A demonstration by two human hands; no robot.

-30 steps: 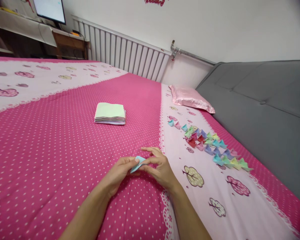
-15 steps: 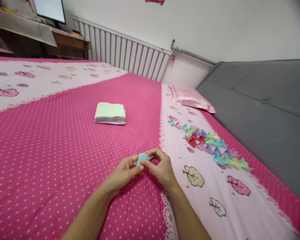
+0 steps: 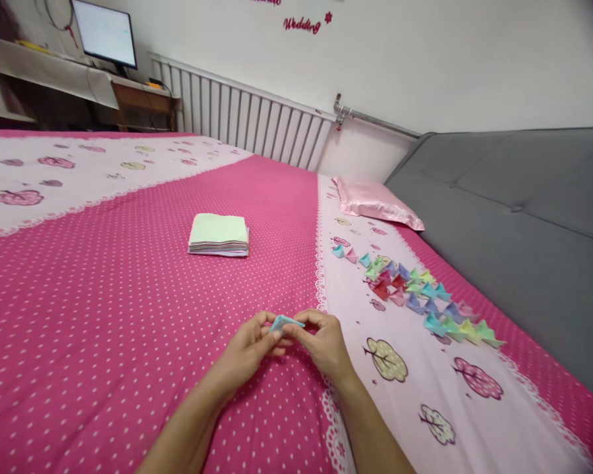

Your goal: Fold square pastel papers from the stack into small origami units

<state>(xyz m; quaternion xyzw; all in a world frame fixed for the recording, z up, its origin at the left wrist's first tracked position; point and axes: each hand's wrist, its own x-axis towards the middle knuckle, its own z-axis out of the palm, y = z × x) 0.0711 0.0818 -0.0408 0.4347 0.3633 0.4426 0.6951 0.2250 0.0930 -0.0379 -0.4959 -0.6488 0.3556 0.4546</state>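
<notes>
A small folded piece of light-blue paper (image 3: 285, 322) is pinched between both hands, above the pink dotted bedspread (image 3: 143, 316). My left hand (image 3: 250, 345) grips its left end with thumb and fingers. On its right end, my right hand (image 3: 321, 339) has closed, the thumb pressed along the near side. Fingers cover parts of the paper, so its full shape is hidden. Farther forward lies a stack of coloured paper sheets (image 3: 218, 234), pale green on top. To the right, several small folded paper boats (image 3: 415, 289) in many colours stand in rows.
A pink satin pillow (image 3: 380, 201) lies at the far right, against the grey padded headboard (image 3: 514, 197). Behind the bed are a white radiator (image 3: 247, 118) and a metal pipe (image 3: 380, 122). At the far left, a desk (image 3: 143, 99) bears a monitor (image 3: 106, 36).
The blue paper has tilted in my fingers and shows a narrower face. Both hands keep hold of it. The camera has tipped up slightly, so everything sits lower in view.
</notes>
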